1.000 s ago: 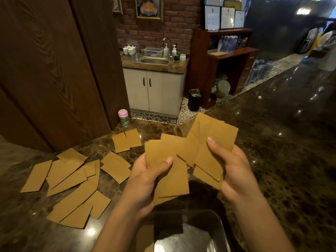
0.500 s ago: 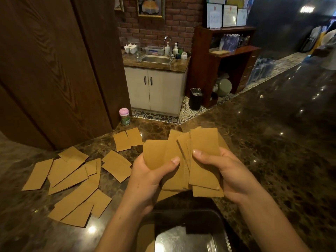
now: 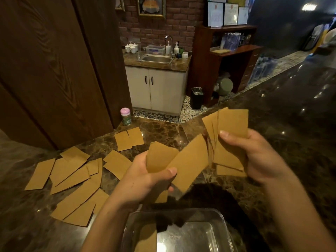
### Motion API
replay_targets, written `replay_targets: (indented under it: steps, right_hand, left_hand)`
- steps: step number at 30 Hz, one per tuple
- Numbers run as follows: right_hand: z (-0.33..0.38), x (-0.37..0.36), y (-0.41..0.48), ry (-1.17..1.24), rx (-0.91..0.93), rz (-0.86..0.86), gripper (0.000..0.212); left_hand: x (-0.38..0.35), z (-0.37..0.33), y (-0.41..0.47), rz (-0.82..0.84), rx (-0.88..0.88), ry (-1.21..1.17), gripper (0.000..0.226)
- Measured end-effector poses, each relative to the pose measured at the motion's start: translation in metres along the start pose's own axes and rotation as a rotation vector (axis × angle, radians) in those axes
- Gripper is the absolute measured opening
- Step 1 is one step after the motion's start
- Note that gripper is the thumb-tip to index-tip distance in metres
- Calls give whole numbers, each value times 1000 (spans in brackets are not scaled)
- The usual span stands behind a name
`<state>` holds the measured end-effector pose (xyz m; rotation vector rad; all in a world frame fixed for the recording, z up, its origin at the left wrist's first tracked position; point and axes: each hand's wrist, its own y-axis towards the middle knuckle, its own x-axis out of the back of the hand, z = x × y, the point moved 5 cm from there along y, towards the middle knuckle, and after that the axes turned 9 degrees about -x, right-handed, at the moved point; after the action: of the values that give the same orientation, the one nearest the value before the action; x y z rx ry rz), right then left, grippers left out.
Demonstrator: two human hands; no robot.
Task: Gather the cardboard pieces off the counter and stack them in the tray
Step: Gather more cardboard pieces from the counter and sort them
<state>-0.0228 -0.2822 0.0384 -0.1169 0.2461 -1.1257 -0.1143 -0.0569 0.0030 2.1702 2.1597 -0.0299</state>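
My left hand grips a few tan cardboard pieces above the counter, one tilted to the right. My right hand holds a fanned bunch of cardboard pieces upright, apart from the left bunch. Below both hands stands a shiny metal tray at the counter's near edge, with one cardboard piece lying in its left part. Several loose cardboard pieces lie scattered on the dark marble counter to the left, and two more lie further back.
A small jar with a pink lid stands at the counter's far edge beside a dark wooden panel. Beyond the counter are a sink cabinet, a black bin and wooden shelves.
The two bunches were pressed together in front of me; now my hands have pulled apart, the right bunch going right and up, the left bunch staying low.
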Motion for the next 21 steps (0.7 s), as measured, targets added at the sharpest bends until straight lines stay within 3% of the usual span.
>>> replay_targets:
  steps: [4, 7, 9, 12, 16, 18, 21]
  right_hand:
    - [27, -14, 10, -469, -140, 263, 36]
    - [40, -29, 18, -726, -126, 249, 30]
    - [45, -36, 20, -653, -27, 157, 26]
    - [34, -47, 9, -309, 107, 28, 29]
    - [-13, -61, -11, 159, 147, -130, 24]
    - [-25, -62, -13, 206, 125, -115, 33]
    - [-3, -49, -5, 44, 111, -5, 40]
  left_hand:
    - [-2, -11, 0, 134, 15, 44, 35]
    - [-3, -15, 3, 15, -57, 5, 30]
    - [-1, -13, 6, -99, -95, -120, 30]
    - [-5, -12, 10, -212, -174, -306, 22]
    - [-1, -16, 13, -390, -245, -302, 19]
    - [0, -18, 12, -374, -257, -231, 22]
    - [0, -18, 10, -280, -235, -104, 27]
